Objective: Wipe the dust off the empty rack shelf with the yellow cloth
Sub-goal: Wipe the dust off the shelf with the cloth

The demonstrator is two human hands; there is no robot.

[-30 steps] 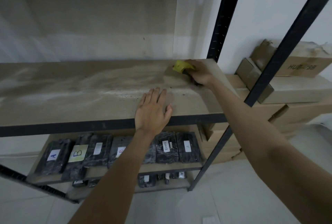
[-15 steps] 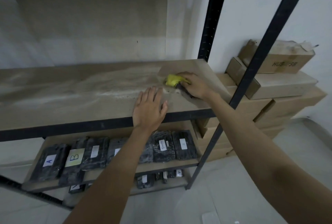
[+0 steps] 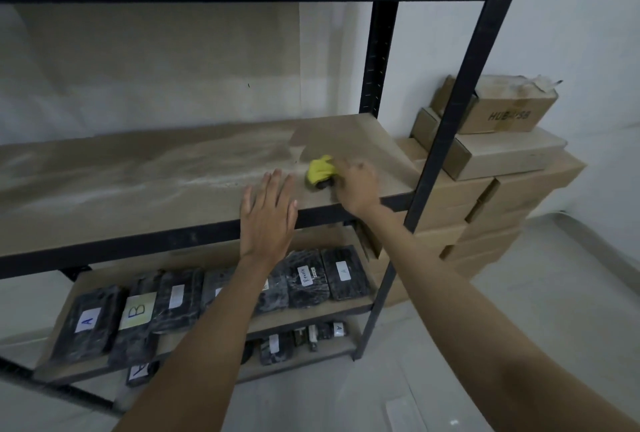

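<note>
Change: as the right hand (image 3: 356,185) draws the yellow cloth (image 3: 320,170) from the back right corner of the rack shelf (image 3: 138,182) toward its front edge over the last second, a darker, dust-free patch opens behind it.
Meaning: judged from the pale dust across the middle and left, only the right end is wiped; most of the shelf remains.
Cloth: bunched, on the shelf near the front edge, right end.
Right hand: clenched on the cloth, which pokes out at its left side.
Left hand (image 3: 268,213): released, flat on the front edge, just left of the cloth.
</note>
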